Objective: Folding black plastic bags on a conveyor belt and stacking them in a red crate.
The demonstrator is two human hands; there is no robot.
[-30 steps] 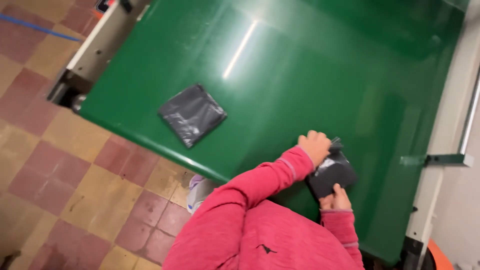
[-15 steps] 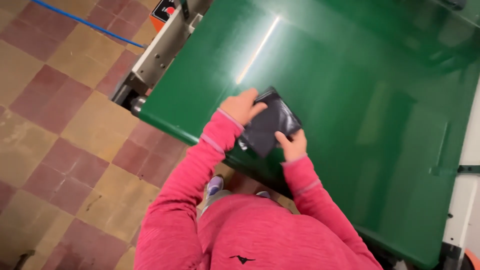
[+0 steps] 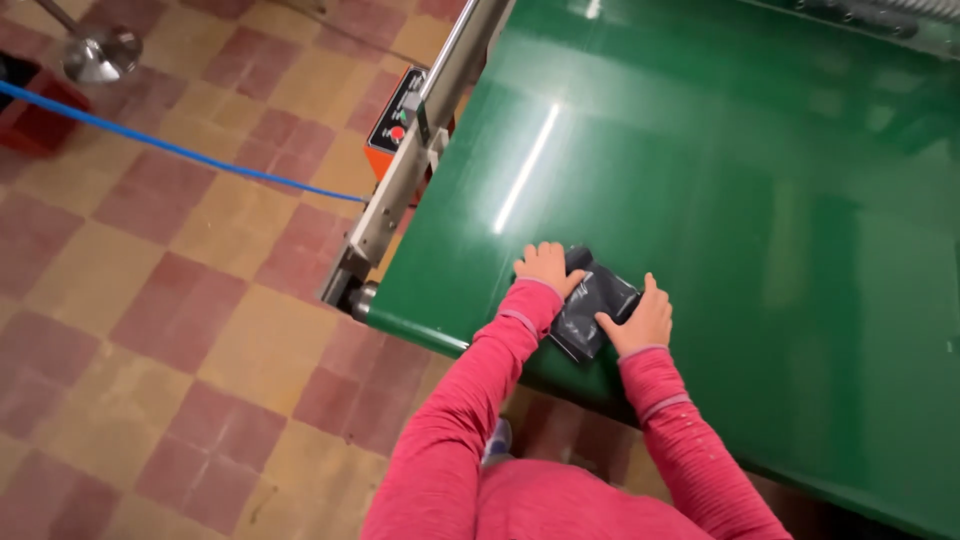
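We are pressing our left hand (image 3: 547,266) and right hand (image 3: 640,322) down on a dark grey plastic packet (image 3: 592,301), one palm on each end, fingers spread flat rather than curled around it. The packet is lying between the two hands, pinned against the green conveyor belt (image 3: 720,180) near its closest edge. Its long axis is running slantwise from the left hand's fingertips toward the right wrist.
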